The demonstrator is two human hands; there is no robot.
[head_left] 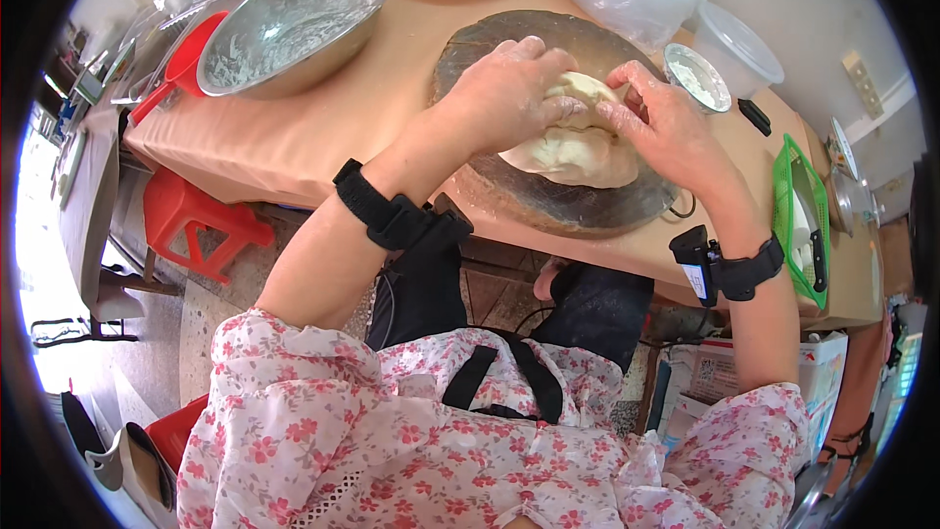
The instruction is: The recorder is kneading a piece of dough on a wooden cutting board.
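- Dough (573,159): it sits on the round board (470,49), towards the middle, under both hands. The board lies on the counter (406,78).
- Done, judging by its look: the flour is gathered into one pale lump that holds together. Its far part is raised in a fold, while the near part bulges out below.
- Left, as far as shows: the surface is creased and uneven rather than smooth, and the lump is not divided into pieces. The working seems well past mixing, yet unfinished.
- Left hand (519,90): its fingers bend over the far left of the dough, with the thumb on the near side, so the fold is pinched between them. How hard they press, I cannot tell.
- Right hand (668,122): its index finger and thumb close on the right end of the same fold, a small gap parting them where dough shows. The other fingers curl towards the palm. White dust coats both hands.
- Around: the steel bowl (328,64), its inside smeared white, stands left of the board, near the red dipper (188,59). The small bowl (723,98) of white powder is just beyond the right hand.
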